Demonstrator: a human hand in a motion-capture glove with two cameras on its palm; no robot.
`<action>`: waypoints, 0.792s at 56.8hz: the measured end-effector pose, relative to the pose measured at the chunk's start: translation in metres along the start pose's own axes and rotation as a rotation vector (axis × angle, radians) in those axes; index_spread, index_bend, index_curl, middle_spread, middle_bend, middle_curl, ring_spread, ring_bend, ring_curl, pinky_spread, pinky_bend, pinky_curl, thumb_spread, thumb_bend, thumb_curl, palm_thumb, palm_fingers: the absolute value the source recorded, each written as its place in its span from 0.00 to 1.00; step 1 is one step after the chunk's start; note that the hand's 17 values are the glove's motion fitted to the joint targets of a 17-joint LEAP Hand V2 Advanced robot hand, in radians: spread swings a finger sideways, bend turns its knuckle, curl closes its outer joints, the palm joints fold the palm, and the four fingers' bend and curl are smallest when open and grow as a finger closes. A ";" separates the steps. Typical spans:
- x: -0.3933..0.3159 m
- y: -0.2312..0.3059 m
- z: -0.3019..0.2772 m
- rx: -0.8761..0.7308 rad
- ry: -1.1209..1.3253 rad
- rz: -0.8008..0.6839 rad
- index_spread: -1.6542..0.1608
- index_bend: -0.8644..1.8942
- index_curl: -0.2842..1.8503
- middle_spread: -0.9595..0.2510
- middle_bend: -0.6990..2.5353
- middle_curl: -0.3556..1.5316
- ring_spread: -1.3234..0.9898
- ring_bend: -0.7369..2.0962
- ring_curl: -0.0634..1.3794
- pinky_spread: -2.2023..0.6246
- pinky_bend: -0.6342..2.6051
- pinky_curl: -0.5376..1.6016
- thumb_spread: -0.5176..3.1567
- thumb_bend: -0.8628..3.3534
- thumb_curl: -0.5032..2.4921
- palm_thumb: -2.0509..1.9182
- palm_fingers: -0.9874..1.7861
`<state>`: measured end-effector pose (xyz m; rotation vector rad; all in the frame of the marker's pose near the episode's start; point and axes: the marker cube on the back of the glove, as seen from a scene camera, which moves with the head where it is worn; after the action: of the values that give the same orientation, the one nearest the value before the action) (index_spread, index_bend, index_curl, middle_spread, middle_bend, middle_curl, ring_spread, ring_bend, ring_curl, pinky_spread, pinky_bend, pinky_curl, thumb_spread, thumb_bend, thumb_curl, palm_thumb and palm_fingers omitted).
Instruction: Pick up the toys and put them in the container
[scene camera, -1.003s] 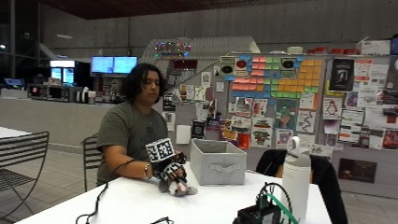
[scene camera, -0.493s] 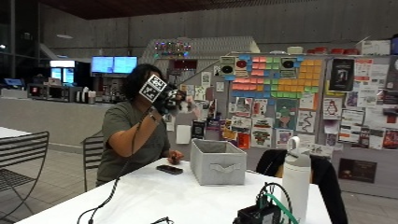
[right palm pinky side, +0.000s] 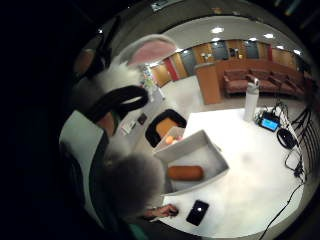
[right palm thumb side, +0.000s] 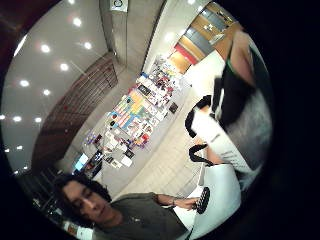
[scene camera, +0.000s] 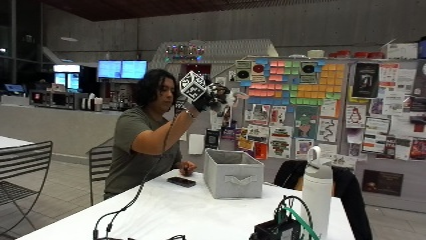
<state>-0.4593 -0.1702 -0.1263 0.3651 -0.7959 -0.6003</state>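
In the outside view my gloved right hand (scene camera: 204, 102) is raised to head height and grips a white and grey plush rabbit (scene camera: 225, 96). It hangs up and to the left of the grey fabric container (scene camera: 233, 176) on the white table. From the palm, the rabbit's pink ear (right palm pinky side: 150, 50) and grey fur (right palm pinky side: 132, 182) fill the near side, with the container (right palm pinky side: 197, 150) far below. An orange toy (right palm pinky side: 185, 173) lies inside it, and a second orange thing (right palm pinky side: 170, 140) shows at its far corner.
A black phone (scene camera: 181, 181) lies beside the container, and the person's bare hand (scene camera: 188, 170) rests next to it. A white bottle (scene camera: 317, 192) and a small device with cables (scene camera: 283, 227) stand at the table's near right. A metal chair (scene camera: 26, 170) is at left.
My hand has lifted the plush rabbit from the tabletop to head height, then carried it right, towards the space over the container.
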 end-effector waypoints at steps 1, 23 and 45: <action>0.003 -0.001 0.003 -0.003 0.007 0.010 0.68 0.48 0.60 0.41 0.33 0.50 0.38 0.43 0.32 0.63 0.48 0.43 0.37 0.22 0.43 0.71 0.68; 0.042 0.001 0.017 -0.048 0.092 0.062 0.65 0.38 0.49 0.58 0.29 0.47 0.44 0.37 0.27 0.77 0.47 0.41 0.47 0.20 0.34 0.63 0.46; 0.066 0.088 -0.051 -0.274 0.296 0.104 0.64 0.40 0.47 0.62 0.28 0.45 0.44 0.38 0.28 0.78 0.42 0.38 0.50 0.20 0.30 0.61 0.48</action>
<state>-0.3529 -0.1386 -0.0772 0.1542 -0.4387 -0.5343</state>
